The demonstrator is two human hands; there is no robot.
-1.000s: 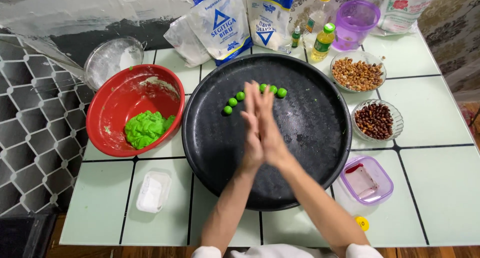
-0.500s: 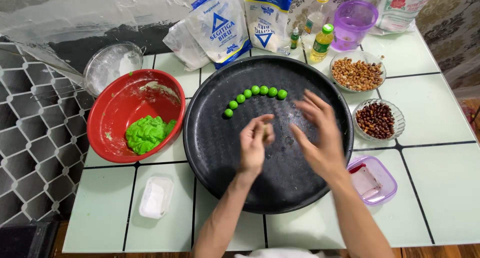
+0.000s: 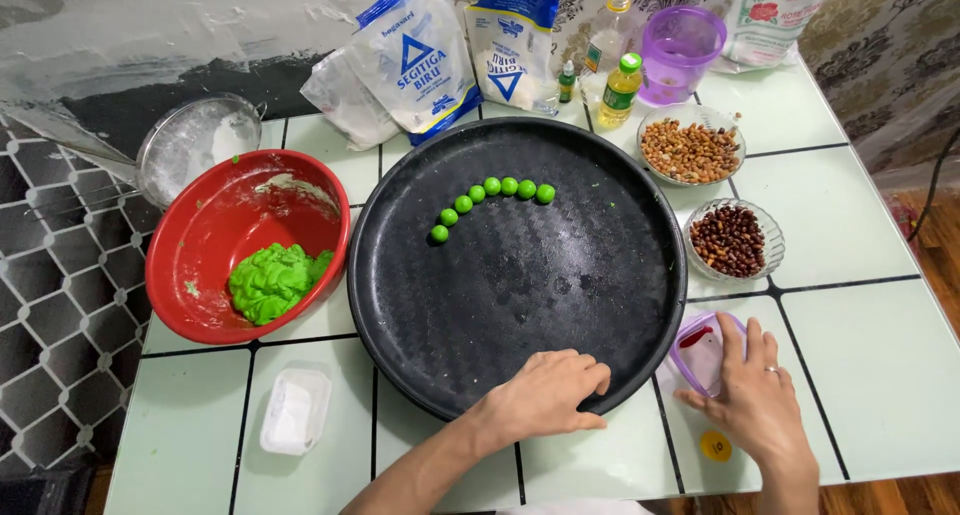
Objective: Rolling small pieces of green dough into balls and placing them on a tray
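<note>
The left hand [image 3: 545, 395] rests loosely curled, holding nothing, on the black tray's [image 3: 600, 225] rim at 6 o'clock. The right hand [image 3: 755, 400] lies flat with fingers spread, touching the purple box [image 3: 700, 350] at 4 o'clock. Green balls [image 3: 490, 197] curve toward 12. The table [image 3: 850, 225] is pale green tile; patterned wallpaper [image 3: 880, 35] lies behind.

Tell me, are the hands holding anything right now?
Nothing is clearly gripped. The left hand rests curled on the near rim of the black tray. The right hand lies flat on the small purple container, fingers open.
</note>
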